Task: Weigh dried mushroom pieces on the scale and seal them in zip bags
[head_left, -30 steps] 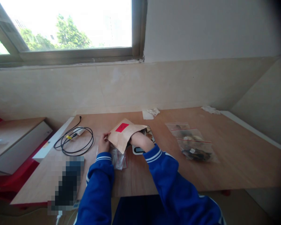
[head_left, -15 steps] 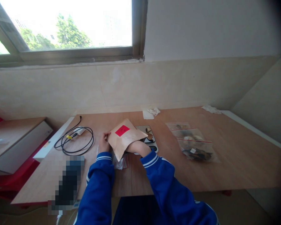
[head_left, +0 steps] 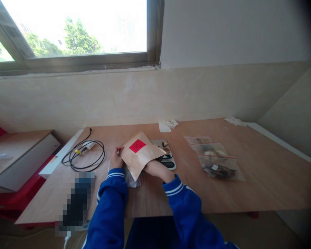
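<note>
A brown paper bag [head_left: 134,160] with a red label is tilted above the table, its mouth turned toward my right side. My left hand [head_left: 116,155] grips the bag's left end, fingers closed on the paper. Inside the mouth reaches my right hand [head_left: 155,169]; the bag hides its fingers, so what they hold does not show. Behind and right of the bag lies a digital kitchen scale [head_left: 173,162], partly covered, with brown dried pieces [head_left: 166,144] on it. Under the bag are clear plastic zip bags [head_left: 134,182].
Several zip bags [head_left: 217,157] of dried goods lie to the right. A coiled black cable [head_left: 103,157] and a pixelated dark object [head_left: 77,200] are on the left. Crumpled tissue [head_left: 171,123] rests near the wall. The wooden table's [head_left: 269,183] front edge runs beside my body.
My right hand and forearm have shifted slightly to the right, the hand still inside the bag. The bag has turned a little; my left hand keeps its hold.
</note>
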Action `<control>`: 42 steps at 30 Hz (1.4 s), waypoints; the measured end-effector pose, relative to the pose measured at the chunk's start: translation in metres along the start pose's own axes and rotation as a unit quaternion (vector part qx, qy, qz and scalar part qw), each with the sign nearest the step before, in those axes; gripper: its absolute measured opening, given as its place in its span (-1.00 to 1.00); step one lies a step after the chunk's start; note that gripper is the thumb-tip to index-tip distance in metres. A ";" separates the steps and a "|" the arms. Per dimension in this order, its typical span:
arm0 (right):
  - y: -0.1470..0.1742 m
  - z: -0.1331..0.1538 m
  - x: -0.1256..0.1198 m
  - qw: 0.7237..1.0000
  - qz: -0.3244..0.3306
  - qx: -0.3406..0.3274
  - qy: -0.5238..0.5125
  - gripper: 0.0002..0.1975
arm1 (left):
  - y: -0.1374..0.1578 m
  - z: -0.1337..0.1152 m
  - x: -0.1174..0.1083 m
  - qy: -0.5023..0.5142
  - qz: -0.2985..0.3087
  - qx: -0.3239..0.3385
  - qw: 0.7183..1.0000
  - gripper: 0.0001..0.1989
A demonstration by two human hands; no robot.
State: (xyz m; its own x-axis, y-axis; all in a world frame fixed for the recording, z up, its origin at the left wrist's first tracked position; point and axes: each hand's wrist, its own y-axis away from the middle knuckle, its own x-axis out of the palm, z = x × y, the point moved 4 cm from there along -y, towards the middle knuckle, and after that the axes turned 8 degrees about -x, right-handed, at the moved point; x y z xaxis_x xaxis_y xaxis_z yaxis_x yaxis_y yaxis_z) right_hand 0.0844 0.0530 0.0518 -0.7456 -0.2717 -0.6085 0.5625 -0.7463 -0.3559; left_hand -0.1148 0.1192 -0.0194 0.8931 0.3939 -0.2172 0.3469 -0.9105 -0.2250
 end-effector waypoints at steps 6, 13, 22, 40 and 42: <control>0.023 0.019 -0.027 0.998 0.006 -0.010 -0.056 -0.66 | 0.000 0.004 0.000 -0.003 0.001 -0.023 1.000 -0.76; 0.047 0.026 -0.051 0.993 -0.088 -0.008 -0.074 -0.71 | 0.000 0.005 0.000 -0.012 -0.004 -0.029 1.000 -0.75; 0.092 -0.031 -0.066 0.926 -0.359 0.061 -0.102 -0.85 | 0.003 0.000 0.001 -0.031 -0.015 -0.025 0.999 -0.74; 0.046 -0.057 -0.038 0.903 -0.313 0.146 0.256 -0.78 | 0.004 -0.002 -0.001 -0.048 -0.031 -0.025 0.998 -0.73; 0.045 -0.058 -0.037 0.902 -0.309 0.146 0.266 -0.77 | 0.005 -0.004 -0.001 -0.050 -0.031 -0.029 0.998 -0.73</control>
State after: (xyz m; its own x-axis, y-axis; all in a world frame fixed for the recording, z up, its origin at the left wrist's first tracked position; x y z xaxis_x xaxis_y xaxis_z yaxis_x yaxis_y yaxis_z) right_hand 0.1579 0.0645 0.0175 -0.5642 0.5222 -0.6396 -0.0766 -0.8044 -0.5891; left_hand -0.1133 0.1139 -0.0167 0.8373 0.4583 -0.2981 0.4197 -0.8882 -0.1867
